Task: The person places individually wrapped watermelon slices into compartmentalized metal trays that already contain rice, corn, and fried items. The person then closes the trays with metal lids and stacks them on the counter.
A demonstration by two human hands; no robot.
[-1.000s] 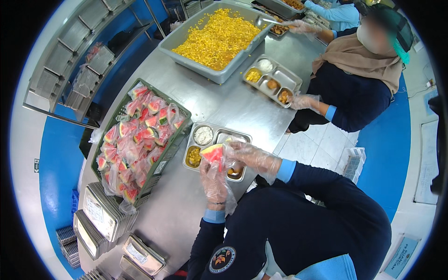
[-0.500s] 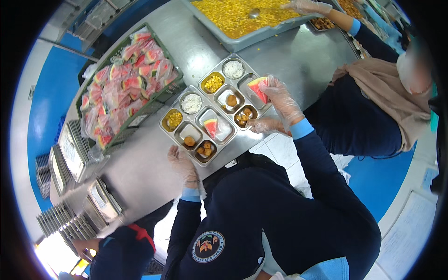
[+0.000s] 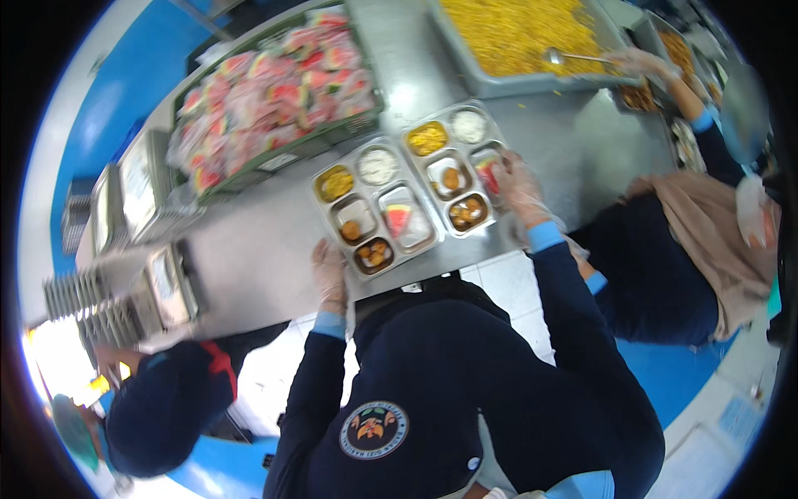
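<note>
Two compartment trays side by side on the steel counter: near tray left, far tray right. Behind them, watermelon crate (left) and corn pan (right).

1. A green crate of wrapped watermelon slices stands on the steel desk, toward its far side.
2. A large grey tub of yellow rice sits to the right of the crate, with a metal spoon lying in it.
3. Stacked empty steel trays stand at the desk's left end.
4. A co-worker in a beige headscarf stands at right.
5. Another person's dark sleeve shows at lower left.
</note>
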